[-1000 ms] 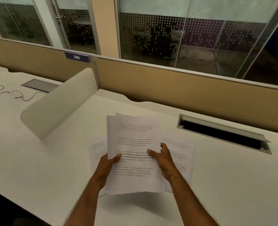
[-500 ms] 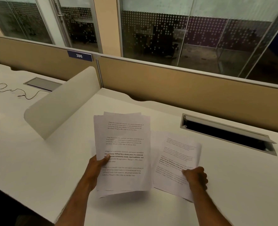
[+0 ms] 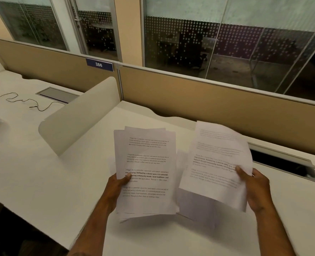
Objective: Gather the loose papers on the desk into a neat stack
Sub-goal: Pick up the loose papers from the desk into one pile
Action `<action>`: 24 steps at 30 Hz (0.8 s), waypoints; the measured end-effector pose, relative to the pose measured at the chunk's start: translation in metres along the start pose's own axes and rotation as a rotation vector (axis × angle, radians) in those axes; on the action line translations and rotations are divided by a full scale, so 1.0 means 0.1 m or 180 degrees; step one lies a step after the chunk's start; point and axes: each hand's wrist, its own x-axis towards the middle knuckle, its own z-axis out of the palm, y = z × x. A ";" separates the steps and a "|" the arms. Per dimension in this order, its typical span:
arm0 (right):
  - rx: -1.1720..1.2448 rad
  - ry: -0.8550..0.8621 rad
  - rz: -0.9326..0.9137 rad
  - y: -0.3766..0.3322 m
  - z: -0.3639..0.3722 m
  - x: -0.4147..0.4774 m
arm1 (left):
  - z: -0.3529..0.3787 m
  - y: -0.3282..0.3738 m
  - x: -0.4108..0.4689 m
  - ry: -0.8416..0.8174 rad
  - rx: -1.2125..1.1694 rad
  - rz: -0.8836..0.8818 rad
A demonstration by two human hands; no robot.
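Note:
My left hand point(image 3: 118, 183) grips a bundle of printed white sheets point(image 3: 146, 163) by its left edge, thumb on top, holding it above the white desk point(image 3: 42, 174). The sheets in it are slightly fanned, their top edges uneven. My right hand point(image 3: 254, 187) holds a separate printed sheet point(image 3: 215, 163) by its right edge, lifted off the desk and tilted, its text blurred. The two lots of paper sit side by side, nearly touching in the middle. I cannot tell whether more paper lies under them.
A beige partition point(image 3: 208, 100) with a blue "386" label point(image 3: 99, 64) backs the desk. A curved white divider point(image 3: 79, 115) stands on the left. An open cable tray point(image 3: 282, 163) lies at the right, a thin cable point(image 3: 23, 102) on the neighbouring desk.
My right hand let go of the bundle, went right, took hold of a sheet lying on the desk and has lifted it. My left hand keeps the bundle.

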 end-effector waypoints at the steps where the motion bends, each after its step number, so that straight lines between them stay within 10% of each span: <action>1: 0.0105 -0.0207 0.0041 -0.03 -0.01 -0.02 | 0.01 0.00 0.00 -0.0007 0.0001 0.0006; 12: 0.0304 -0.1570 0.0446 0.26 0.99 -0.52 | 0.21 0.01 -0.10 -0.0206 -0.0025 -0.0073; 24: -0.0075 -0.1293 0.0410 0.26 1.30 -0.67 | 0.32 -0.16 -0.25 0.0050 0.0150 0.0059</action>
